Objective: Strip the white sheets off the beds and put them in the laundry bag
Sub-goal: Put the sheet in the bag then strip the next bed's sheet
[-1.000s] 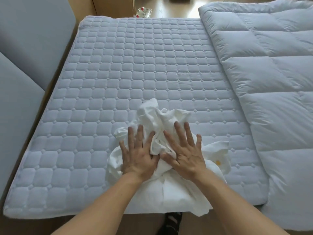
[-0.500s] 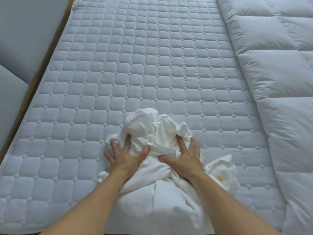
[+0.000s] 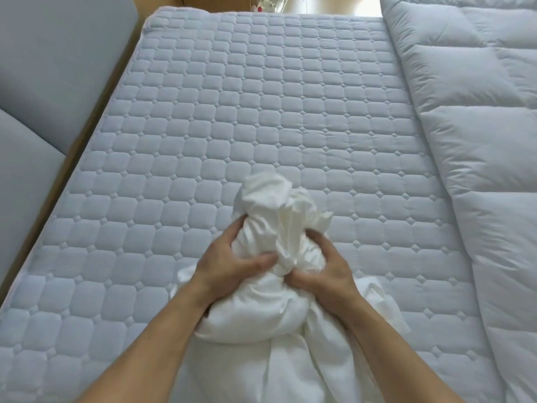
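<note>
Gripping the bunched, crumpled white sheet point(image 3: 273, 216), both the left hand point(image 3: 229, 263) and the right hand point(image 3: 325, 269) curl their fingers round it on the quilted mattress point(image 3: 232, 112); right fingertips seemingly buried.

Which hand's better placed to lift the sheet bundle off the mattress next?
Left hand, marginally: its thumb and fingers wrap more of the bunched neck of the white sheet. The right hand grips the opposite side, so both probably lift together.

One white sheet point(image 3: 270, 205); two hands, a left hand point(image 3: 229, 266) and a right hand point(image 3: 328, 271); one quilted mattress point(image 3: 232, 112); one puffy duvet point(image 3: 479, 141).
</note>
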`<action>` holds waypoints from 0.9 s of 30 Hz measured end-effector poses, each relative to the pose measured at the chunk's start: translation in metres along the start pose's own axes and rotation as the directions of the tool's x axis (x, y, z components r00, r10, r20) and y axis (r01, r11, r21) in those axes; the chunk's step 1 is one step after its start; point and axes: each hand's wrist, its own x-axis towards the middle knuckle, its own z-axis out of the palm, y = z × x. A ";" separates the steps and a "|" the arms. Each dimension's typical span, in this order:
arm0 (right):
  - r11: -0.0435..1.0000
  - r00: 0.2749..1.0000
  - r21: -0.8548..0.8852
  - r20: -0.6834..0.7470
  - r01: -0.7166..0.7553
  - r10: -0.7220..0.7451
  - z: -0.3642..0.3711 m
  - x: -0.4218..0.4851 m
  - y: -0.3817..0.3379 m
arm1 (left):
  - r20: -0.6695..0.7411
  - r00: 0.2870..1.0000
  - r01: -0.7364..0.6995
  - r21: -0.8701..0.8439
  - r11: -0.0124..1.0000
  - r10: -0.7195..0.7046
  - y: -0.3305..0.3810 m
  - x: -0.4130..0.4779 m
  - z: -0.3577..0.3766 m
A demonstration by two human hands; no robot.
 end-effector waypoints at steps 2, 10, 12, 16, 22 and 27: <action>0.986 0.985 0.058 -0.083 0.158 -0.153 -0.014 0.007 -0.036 | -0.064 0.988 -0.134 0.056 0.989 0.138 0.040 0.013 -0.012; 0.981 0.980 -0.115 -0.105 0.155 -0.167 -0.001 0.011 -0.018 | -0.230 0.969 -0.025 0.279 0.960 0.091 0.021 0.013 0.006; 0.993 0.994 -0.120 -0.110 0.000 -0.014 0.011 -0.006 0.023 | -0.181 0.983 0.040 0.384 0.922 0.033 -0.010 0.005 0.021; 0.997 0.983 -0.052 -0.179 -0.051 0.041 0.011 -0.011 0.044 | -0.146 0.989 0.054 0.488 0.871 0.021 -0.008 0.018 0.028; 0.867 0.959 -0.497 -0.252 -0.014 -0.129 -0.011 -0.004 0.019 | -0.150 0.989 0.088 0.562 0.822 -0.004 0.012 0.034 0.029; 0.872 0.894 -0.442 -0.273 0.212 -0.355 -0.010 0.015 -0.009 | -0.173 0.963 -0.032 0.683 0.729 0.205 0.002 0.020 0.038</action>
